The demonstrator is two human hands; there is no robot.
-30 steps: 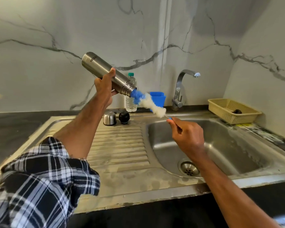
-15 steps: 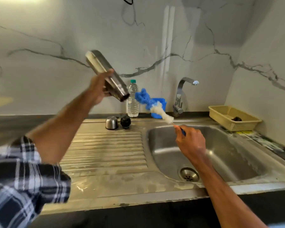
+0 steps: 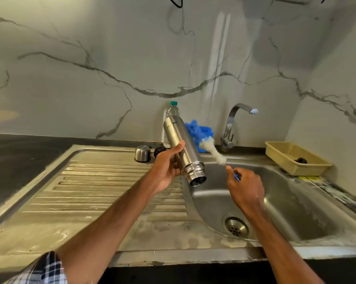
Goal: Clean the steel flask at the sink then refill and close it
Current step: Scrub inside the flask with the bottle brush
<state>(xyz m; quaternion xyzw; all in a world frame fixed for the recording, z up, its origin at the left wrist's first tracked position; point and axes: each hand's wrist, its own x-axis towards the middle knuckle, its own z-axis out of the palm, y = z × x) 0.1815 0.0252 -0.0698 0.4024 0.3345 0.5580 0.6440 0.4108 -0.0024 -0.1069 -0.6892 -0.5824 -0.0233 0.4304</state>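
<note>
Gripping flask (image 3: 182, 149) in left hand (image 3: 166, 168), right hand (image 3: 245, 188) pinching brush (image 3: 212, 150)

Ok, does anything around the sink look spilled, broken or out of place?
Nothing spilled or broken. The drainboard has dull whitish stains near its front edge; the steel flask is held tilted, mouth down, in the left hand.

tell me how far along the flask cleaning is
Done: flask is open, its steel cap and black stopper off on the drainboard. In hand: left hand tips the flask mouth-down over the basin, right hand holds the brush outside it. Left: refill and close.
</note>
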